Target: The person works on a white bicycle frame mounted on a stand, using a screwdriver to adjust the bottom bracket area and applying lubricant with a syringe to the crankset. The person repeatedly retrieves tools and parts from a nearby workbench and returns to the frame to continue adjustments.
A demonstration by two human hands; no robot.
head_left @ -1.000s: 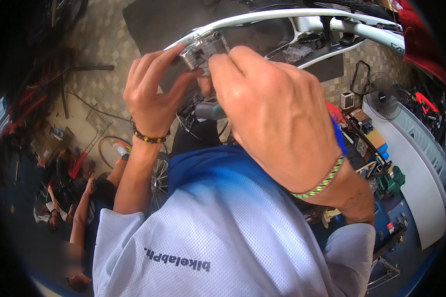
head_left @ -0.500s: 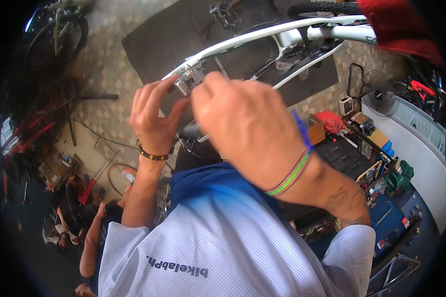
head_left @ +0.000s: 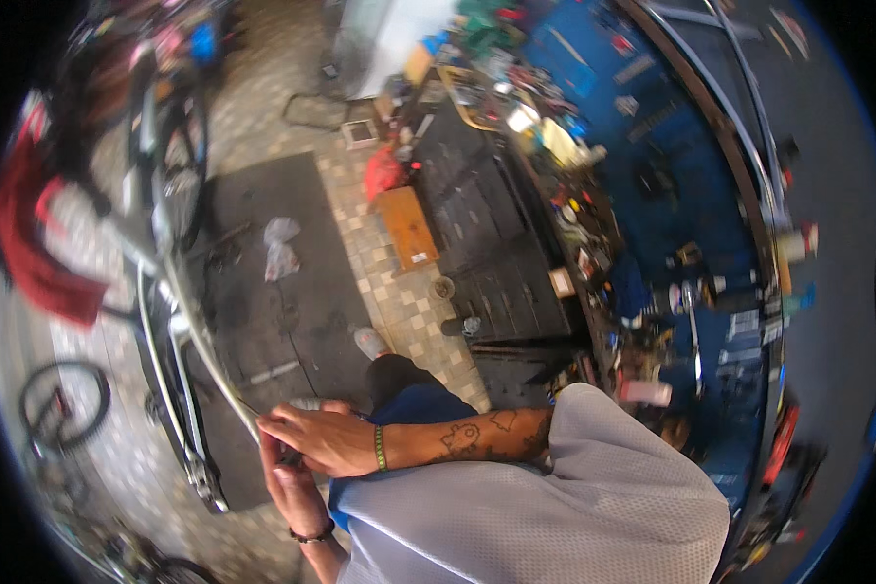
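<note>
My left hand (head_left: pixel 297 494), with a dark bracelet at the wrist, is closed by the near end of a white bicycle frame (head_left: pixel 200 336). Its fingers and thumb come together around a small silver metal part, which is now mostly hidden. My right hand (head_left: pixel 326 438), wearing a green band, reaches across from the right and lies over the left fingers, its own fingers curled in. What the right fingertips grip is covered and blurred. A red cloth (head_left: pixel 44 248) hangs at the frame's far end.
Under the frame lies a dark mat (head_left: pixel 311 209) with a clear plastic bag (head_left: pixel 280 248). To the right stand an orange-brown box (head_left: pixel 406 229), a black drawer cabinet (head_left: pixel 482 185) and a blue-topped bench (head_left: pixel 642 146) crowded with tools. A loose wheel (head_left: pixel 63 407) is at the left.
My view has swung to the right, so the frame, hands and bench all appear turned. Both hands stay together at the frame's end; the silver part that was plainly visible is now mostly covered.
</note>
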